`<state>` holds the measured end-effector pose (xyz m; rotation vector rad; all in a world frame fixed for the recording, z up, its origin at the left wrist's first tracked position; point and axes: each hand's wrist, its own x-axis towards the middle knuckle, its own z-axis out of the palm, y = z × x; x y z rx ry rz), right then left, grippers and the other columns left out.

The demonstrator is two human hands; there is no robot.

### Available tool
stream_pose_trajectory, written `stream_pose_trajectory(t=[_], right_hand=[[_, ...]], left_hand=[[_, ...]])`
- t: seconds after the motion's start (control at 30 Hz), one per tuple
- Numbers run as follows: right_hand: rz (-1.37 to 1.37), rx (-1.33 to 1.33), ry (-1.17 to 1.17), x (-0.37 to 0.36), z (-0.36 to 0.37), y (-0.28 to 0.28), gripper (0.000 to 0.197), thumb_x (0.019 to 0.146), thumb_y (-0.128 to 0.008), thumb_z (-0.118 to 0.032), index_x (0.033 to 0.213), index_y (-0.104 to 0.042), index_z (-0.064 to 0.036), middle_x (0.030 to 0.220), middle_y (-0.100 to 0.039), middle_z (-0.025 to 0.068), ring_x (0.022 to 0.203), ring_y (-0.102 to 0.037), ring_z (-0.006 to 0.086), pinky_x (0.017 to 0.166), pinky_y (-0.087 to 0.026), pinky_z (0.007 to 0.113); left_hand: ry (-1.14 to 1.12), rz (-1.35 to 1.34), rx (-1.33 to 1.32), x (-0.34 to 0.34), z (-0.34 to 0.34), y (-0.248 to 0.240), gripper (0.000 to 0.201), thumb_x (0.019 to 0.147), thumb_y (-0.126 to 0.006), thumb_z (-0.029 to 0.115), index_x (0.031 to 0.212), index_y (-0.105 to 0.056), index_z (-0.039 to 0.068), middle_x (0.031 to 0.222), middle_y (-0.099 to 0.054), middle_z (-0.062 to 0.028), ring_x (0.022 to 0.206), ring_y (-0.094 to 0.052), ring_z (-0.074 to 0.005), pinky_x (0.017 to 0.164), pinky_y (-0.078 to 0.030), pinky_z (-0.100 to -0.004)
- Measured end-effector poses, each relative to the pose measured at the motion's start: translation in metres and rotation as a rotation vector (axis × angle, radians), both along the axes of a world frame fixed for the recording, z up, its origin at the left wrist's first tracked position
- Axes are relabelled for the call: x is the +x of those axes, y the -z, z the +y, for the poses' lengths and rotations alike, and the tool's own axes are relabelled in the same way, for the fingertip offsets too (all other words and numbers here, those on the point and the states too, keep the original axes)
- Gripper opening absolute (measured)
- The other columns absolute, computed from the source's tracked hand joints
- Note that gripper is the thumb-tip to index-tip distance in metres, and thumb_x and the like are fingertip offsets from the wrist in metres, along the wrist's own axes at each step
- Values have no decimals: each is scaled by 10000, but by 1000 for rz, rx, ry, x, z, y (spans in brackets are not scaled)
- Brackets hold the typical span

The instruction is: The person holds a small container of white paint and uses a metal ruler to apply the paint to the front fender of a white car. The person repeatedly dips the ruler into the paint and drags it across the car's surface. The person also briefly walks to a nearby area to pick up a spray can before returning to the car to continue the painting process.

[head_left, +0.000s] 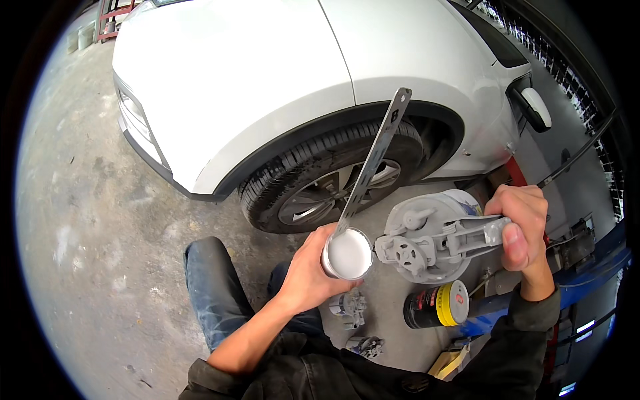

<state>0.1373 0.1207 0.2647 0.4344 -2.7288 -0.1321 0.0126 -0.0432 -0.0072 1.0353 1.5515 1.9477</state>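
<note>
My left hand [310, 270] is wrapped round a clear cup with white paint [349, 255] in it. A flat metal stirring stick [375, 160] with holes and markings stands slanted in the cup, its upper end leaning to the far right. My right hand [521, 223] grips the handle of a paint can's grey, paint-caked pouring lid [433, 243], thumb pressed on the lever. This lid is level with the cup and just right of it, with its spout end toward the cup. Most of the can beneath is hidden by the lid.
A white car [253, 73] with its front wheel [327, 190] stands just beyond my hands. On the floor below are a black-and-yellow can [437, 305] and small grey-crusted containers [349, 307]. A blue metal beam [493, 320] runs at the right.
</note>
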Motion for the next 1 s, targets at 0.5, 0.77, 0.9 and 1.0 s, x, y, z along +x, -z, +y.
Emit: stream_pose_trajectory(t=[0.5, 0.77, 0.9, 1.0], right_hand=[[49, 45, 7, -2, 6, 2, 622, 887, -425, -577, 624, -480, -15, 537, -436, 49, 419, -421, 190, 417, -267, 314], [32, 9, 4, -4, 3, -1, 436, 798, -473, -388, 622, -507, 9, 537, -462, 91, 405, -445, 239, 409, -328, 326], [33, 7, 16, -4, 3, -1, 433, 798, -466, -383, 623, -510, 10, 539, -468, 93, 407, -448, 239, 413, -329, 326], [41, -3, 14, -5, 2, 0, 433, 799, -465, -384, 624, -510, 10, 540, -470, 93, 408, -448, 237, 413, -327, 325]], left_hand=[[42, -50, 8, -1, 5, 4, 839, 604, -881, 177, 1340, -489, 81, 1238, -579, -155, 1166, -574, -316, 1001, -453, -399], [41, -48, -10, -3, 4, 1, 842, 606, -881, 181, 1343, -486, 80, 1232, -580, -147, 1175, -567, -313, 1007, -450, -399], [45, -40, -4, -3, 5, 1, 840, 604, -880, 181, 1342, -490, 79, 1235, -579, -137, 1180, -563, -307, 1011, -447, -396], [43, -48, -1, -3, 5, 2, 837, 606, -879, 181, 1341, -493, 78, 1235, -580, -133, 1180, -561, -303, 1013, -445, -396]])
